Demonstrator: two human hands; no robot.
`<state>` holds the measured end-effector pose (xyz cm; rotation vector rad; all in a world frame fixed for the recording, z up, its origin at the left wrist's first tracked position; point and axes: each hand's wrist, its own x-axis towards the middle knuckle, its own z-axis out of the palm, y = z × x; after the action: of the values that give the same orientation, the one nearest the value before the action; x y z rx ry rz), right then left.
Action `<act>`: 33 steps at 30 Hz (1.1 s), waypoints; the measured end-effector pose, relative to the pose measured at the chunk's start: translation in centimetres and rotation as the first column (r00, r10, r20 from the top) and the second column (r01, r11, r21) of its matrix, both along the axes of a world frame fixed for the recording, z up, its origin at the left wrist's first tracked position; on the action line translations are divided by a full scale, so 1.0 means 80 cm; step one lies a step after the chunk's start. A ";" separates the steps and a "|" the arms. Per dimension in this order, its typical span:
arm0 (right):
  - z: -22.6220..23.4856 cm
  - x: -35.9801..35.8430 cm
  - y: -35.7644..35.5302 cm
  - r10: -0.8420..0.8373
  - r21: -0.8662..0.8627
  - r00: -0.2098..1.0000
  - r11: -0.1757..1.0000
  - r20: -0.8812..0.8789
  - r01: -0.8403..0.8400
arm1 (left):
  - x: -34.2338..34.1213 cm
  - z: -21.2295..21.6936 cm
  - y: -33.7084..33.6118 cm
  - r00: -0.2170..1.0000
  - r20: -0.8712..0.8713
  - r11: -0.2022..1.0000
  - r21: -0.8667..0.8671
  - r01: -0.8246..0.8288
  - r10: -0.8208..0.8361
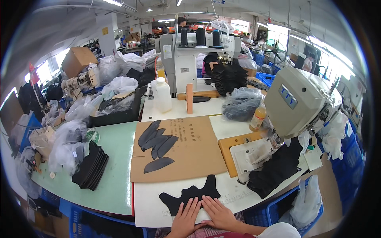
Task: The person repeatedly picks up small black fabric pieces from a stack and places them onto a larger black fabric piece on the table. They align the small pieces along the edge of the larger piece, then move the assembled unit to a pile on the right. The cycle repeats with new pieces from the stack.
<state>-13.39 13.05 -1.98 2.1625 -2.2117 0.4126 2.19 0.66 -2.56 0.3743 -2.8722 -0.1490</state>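
My two bare hands lie over a white tabletop [151,204]; directions are from my hands, with 12 o'clock straight ahead. My left hand [185,220] and right hand [217,213] rest palm down, thumbs close together. Their fingers [192,206] are straight and released, laid flat on the near edge of a black cloth piece [182,198]. The cloth lies flat directly before me, one wing pointing to 10 o'clock, the other to just past 12.

Just beyond it, a printed cardboard sheet [198,158] covers the tabletop from 11 to 12 o'clock. Dark grey leaf-shaped pieces [159,141] lie on it, most overlapping, one apart on the nearer side. At 1 o'clock a big sewing machine [293,103] blocks the way, with black cloth pieces [278,166] heaped by its base at 2 o'clock. Near it stand a bottle of amber liquid [258,117] and a clear bag [242,105] with something dark inside.

Farther off, at 12, are an upright orange bar [189,98] and a second sewing machine [184,67]; a white jug [161,96] stands toward 11. At 10, a black stack [90,168] sits beside bulging plastic bags [67,141]. At 3, low down, is a blue crate [316,222].
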 end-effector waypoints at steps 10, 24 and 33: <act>0.003 0.001 -0.004 0.007 -0.011 1.000 1.000 -0.020 -0.007 | 0.022 0.001 -0.010 1.000 -0.001 0.999 0.054 -0.001 0.001; 0.013 -0.003 -0.002 -0.004 0.043 0.999 0.999 0.043 0.002 | 0.072 0.030 -0.008 0.960 -0.103 0.941 0.251 -0.226 0.259; 0.012 0.000 -0.008 -0.028 0.083 0.994 0.996 0.105 0.019 | 0.029 0.006 -0.015 0.995 0.098 0.995 0.102 0.010 -0.020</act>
<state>-13.37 12.40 -1.06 2.2015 -2.3471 0.4543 4.53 -0.54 -2.06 0.3890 -2.9736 -0.2879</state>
